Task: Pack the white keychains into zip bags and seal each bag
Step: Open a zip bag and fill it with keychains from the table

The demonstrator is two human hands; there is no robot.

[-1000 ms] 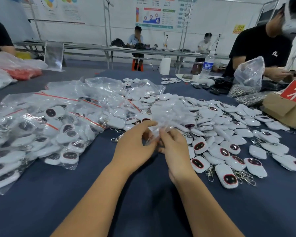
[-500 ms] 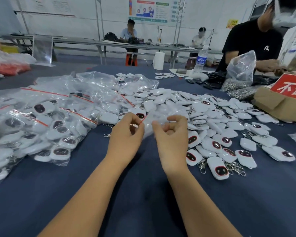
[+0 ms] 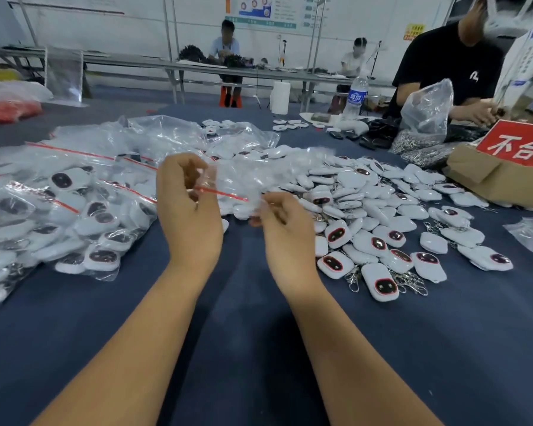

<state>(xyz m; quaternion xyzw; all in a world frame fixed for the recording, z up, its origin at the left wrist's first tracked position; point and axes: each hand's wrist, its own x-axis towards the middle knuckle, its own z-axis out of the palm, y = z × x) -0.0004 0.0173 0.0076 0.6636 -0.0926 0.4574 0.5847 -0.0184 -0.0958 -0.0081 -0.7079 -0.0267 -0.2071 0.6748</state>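
Above the blue table [image 3: 259,348] we hold an empty zip bag [image 3: 243,182] stretched between hands: left hand [image 3: 191,210] pinches its red-striped edge, right hand [image 3: 286,229] pinches the other end, loose keychains [image 3: 382,216] just right.

Clear red-striped zip bag [image 3: 228,182], seemingly empty, held above the keychains [image 3: 382,210]; filled bags [image 3: 59,210] left of them.

White wall [image 3: 142,29], long tables [image 3: 197,67].

One head-worn wide-angle view looks forward and down across the dark blue cloth-covered table [image 3: 259,348], close above its near edge, facing the far wall.
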